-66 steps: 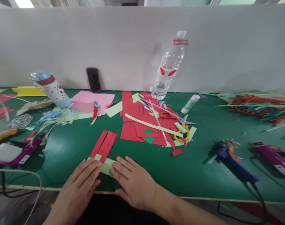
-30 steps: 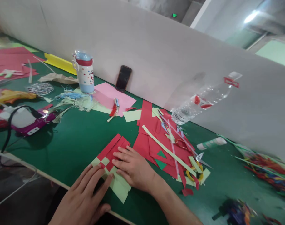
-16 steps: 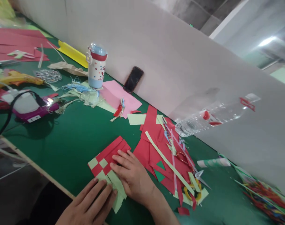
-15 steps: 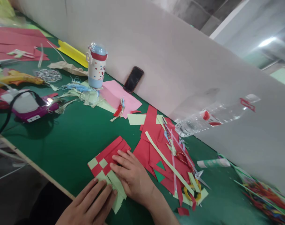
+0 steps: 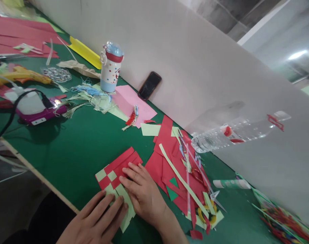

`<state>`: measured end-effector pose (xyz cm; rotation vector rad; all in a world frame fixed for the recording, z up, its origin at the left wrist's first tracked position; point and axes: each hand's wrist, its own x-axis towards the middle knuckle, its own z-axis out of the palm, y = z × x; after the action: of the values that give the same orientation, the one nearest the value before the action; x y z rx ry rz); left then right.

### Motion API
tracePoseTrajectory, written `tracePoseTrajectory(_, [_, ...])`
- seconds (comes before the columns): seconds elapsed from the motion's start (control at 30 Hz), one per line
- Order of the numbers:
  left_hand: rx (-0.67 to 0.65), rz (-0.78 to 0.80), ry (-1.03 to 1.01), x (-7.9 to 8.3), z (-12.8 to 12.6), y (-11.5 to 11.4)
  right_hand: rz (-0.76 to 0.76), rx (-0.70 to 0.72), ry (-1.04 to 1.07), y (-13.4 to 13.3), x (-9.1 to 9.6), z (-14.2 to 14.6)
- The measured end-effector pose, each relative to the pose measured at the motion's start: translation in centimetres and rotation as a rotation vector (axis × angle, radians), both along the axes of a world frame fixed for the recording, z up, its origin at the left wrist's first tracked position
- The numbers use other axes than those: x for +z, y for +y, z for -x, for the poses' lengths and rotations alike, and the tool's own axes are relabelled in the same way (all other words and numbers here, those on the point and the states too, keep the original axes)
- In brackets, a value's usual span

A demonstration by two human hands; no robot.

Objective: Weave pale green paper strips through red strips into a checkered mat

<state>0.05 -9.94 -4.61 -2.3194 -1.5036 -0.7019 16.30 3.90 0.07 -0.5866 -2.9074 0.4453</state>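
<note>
A woven mat of red and pale green paper strips (image 5: 113,172) lies on the green table (image 5: 75,149) near its front edge. My right hand (image 5: 141,194) rests flat on the mat's right side, fingers stretched out over the red strips. My left hand (image 5: 98,222) lies flat below it, fingertips pressing the loose pale green strip ends (image 5: 126,212). Neither hand grips anything.
To the right lies a heap of red paper (image 5: 169,159) with scissors (image 5: 206,189), a long pale green strip and a glue stick (image 5: 230,184). A water bottle (image 5: 235,132), phone (image 5: 149,85), patterned cup (image 5: 110,67), pink sheet and a purple glue gun (image 5: 36,110) sit further off.
The view has swung to the left and tilted. The pale green strips have been pushed in among the red ones into a checkered weave. Both hands stay flat on the paper.
</note>
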Motion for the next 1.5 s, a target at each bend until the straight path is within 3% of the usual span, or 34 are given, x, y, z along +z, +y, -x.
tracePoseTrajectory(0.4, [-0.010, -0.029, -0.090, -0.2, -0.1, 0.8, -0.094, -0.007, 0.043, 0.8, 0.9, 0.7])
tracePoseTrajectory(0.63, [-0.001, -0.053, -0.087, -1.0, -0.1, 1.1, -0.044, 0.182, -0.095, 1.3, 1.4, 3.9])
tracePoseTrajectory(0.97, [0.017, -0.039, -0.096, -1.1, -0.2, 0.7, -0.032, 0.085, -0.099, 4.0, 0.8, 4.2])
tracePoseTrajectory(1.23, [0.001, -0.046, -0.091, -0.8, 0.0, 0.9, -0.029, 0.120, -0.060, 2.9, 1.6, 4.3])
tracePoseTrajectory(1.5, [-0.007, -0.029, -0.081, -1.0, 0.0, 0.7, -0.028, 0.124, -0.091, 3.0, 0.7, 4.2])
